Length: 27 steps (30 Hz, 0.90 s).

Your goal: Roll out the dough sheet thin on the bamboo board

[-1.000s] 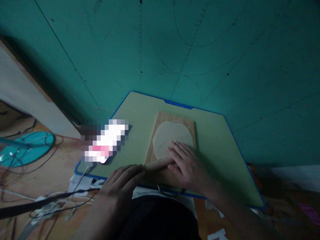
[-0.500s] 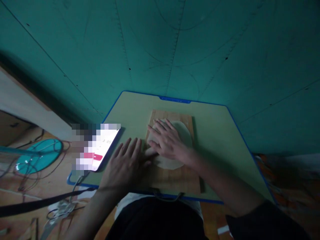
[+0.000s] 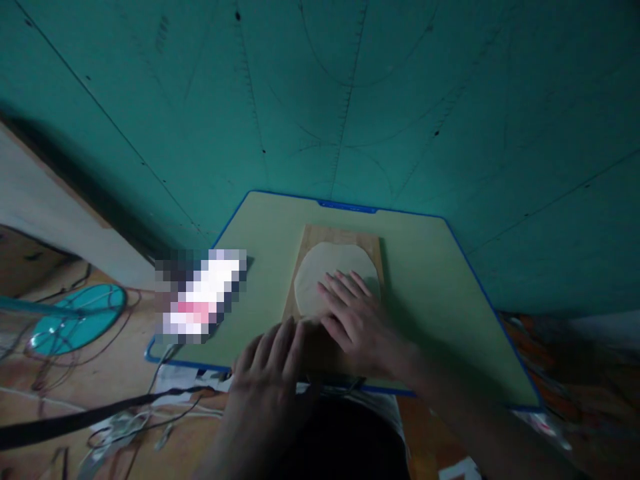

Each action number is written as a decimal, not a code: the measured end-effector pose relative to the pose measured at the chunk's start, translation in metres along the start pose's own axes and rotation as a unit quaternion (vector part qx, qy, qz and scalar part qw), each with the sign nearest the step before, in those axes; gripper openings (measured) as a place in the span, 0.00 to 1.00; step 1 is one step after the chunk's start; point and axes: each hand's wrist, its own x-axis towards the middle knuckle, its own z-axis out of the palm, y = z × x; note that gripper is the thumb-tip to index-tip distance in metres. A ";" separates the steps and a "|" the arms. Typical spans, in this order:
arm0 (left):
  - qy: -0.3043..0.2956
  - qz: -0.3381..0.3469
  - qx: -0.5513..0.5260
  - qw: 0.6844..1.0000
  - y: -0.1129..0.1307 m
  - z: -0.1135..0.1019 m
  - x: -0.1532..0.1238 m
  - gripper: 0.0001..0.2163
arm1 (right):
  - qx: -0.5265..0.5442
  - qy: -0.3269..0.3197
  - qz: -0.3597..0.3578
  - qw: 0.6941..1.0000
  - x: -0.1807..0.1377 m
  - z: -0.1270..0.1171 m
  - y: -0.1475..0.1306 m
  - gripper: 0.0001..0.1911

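Note:
A flat, pale round sheet of dough (image 3: 320, 273) lies on a wooden board (image 3: 340, 233). My right hand (image 3: 357, 327) rests palm down across the dough's near right part, fingers stretched out and slightly apart. At the near left of the board is my left hand (image 3: 273, 360), back upward, its fingers extended and close to the dough's near edge. Its thumb is hidden, and I cannot tell whether the fingertips touch the dough. Both hands and their shadow cover the near part of the board.
The board sits on a light tabletop with a blue rim (image 3: 415, 227), against a green marked wall (image 3: 320, 100). A bright, pixelated phone (image 3: 207, 293) lies at the left edge, with a cable running down. A turquoise round base (image 3: 95, 313) and tangled cables are on the floor.
My right hand has slid toward me and to the right, uncovering the dough's far part. My left hand has moved nearer to me and right, away from the phone.

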 end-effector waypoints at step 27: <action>-0.030 0.017 0.017 0.999 -0.030 -0.007 0.002 0.34 | -0.015 -0.116 -0.038 0.992 0.056 -0.006 0.006 0.37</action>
